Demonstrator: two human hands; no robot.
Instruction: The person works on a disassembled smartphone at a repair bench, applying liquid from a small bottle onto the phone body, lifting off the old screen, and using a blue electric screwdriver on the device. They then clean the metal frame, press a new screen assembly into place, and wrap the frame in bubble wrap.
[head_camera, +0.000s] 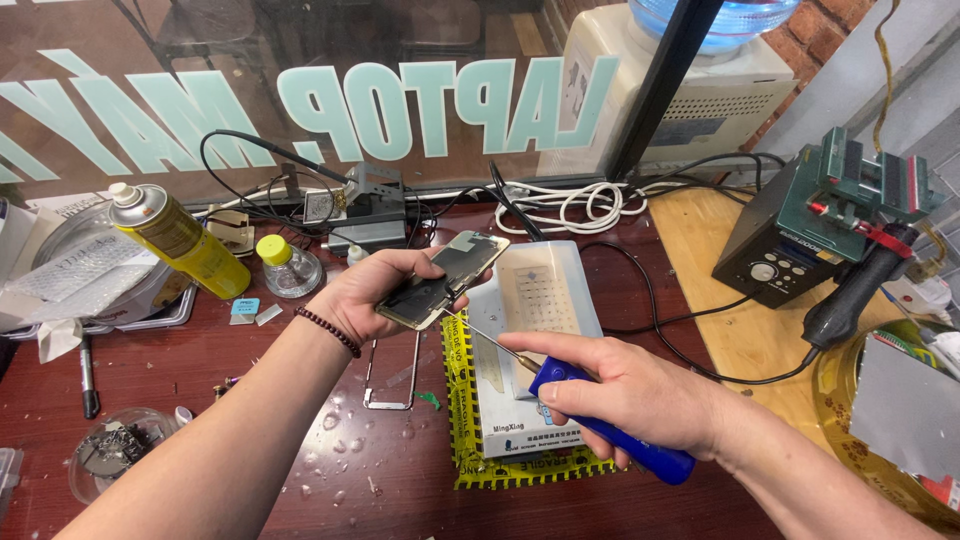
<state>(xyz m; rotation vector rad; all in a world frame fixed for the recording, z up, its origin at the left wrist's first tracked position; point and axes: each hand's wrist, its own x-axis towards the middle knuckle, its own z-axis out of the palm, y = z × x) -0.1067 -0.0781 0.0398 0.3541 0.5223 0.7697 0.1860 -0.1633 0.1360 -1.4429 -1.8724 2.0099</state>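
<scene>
My left hand (375, 295) holds an opened phone body (447, 276) tilted above the desk, its inner parts facing up. My right hand (610, 390) grips a blue-handled screwdriver (610, 430), whose thin metal shaft points up-left and its tip meets the lower edge of the phone. A beaded bracelet sits on my left wrist. Below the phone lies a bare metal phone frame (392, 372) on the dark red desk (200, 360).
A white heating pad (540, 330) rests on a yellow-taped mat. A yellow spray can (180, 238) and a small yellow-capped bottle (285, 265) stand at the left, a hot-air station (790, 235) with its handpiece at the right, white cables at the back, and a dish of small parts (115, 450) at the lower left.
</scene>
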